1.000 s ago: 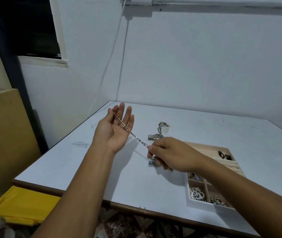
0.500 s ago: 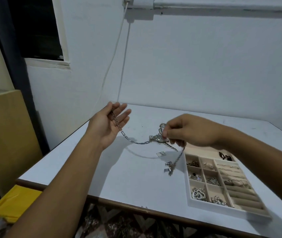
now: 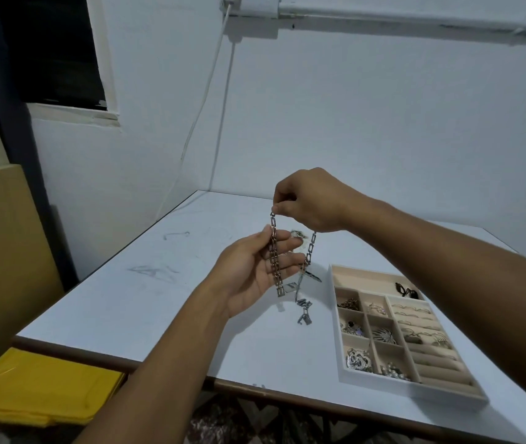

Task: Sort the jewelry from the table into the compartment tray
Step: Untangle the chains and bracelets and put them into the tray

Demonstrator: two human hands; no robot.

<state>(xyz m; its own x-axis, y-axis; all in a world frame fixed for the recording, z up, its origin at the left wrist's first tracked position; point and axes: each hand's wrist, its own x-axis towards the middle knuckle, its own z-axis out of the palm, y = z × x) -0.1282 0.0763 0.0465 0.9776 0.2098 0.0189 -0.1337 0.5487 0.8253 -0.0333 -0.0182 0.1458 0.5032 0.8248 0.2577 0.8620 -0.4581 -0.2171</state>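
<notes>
the right hand (image 3: 314, 201) is raised above the counter (image 3: 146, 299), its fingers (image 3: 282, 208) pinched tight on the upper end of a chunky link chain (image 3: 274, 254). the chain hangs in the air in two strands. one drops from the pinch across the left hand (image 3: 252, 277). the other comes out from under the right hand and falls further right, ending in a small cluster of links low over the counter. the left hand is held palm up just below the right, its fingers (image 3: 287, 251) apart and nearly straight, with the nearer strand lying against them and the thumb beside it; they do not close round it. the compartment tray (image 3: 383, 386) sits on the counter to the right of the hands, near the front edge, well apart from the chain. its small cells hold silver pieces, and rings sit in the rolls of its right column. a yellow bin (image 3: 40, 389) sits below the counter's left corner.
</notes>
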